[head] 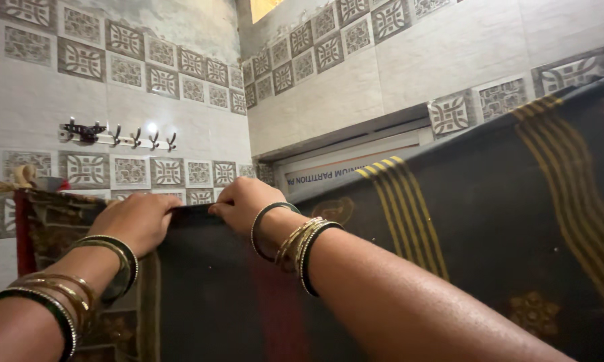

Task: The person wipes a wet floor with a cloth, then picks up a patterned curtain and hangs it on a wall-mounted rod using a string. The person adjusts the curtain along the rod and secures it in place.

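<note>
Against a tiled bathroom wall [40,100], seen from the head camera, a dark cloth [490,221] with yellow stripes hangs stretched across the view, its top edge running from lower left to upper right. Both hands grip that top edge side by side, fingers curled over it: the left hand [138,221] just beside the right hand [245,201]. Bangles [302,245] ring both wrists. A metal hook rack [117,137] is fixed to the wall above.

Bare forearms, stacked green and gold bangles [300,249] on both wrists.
</note>
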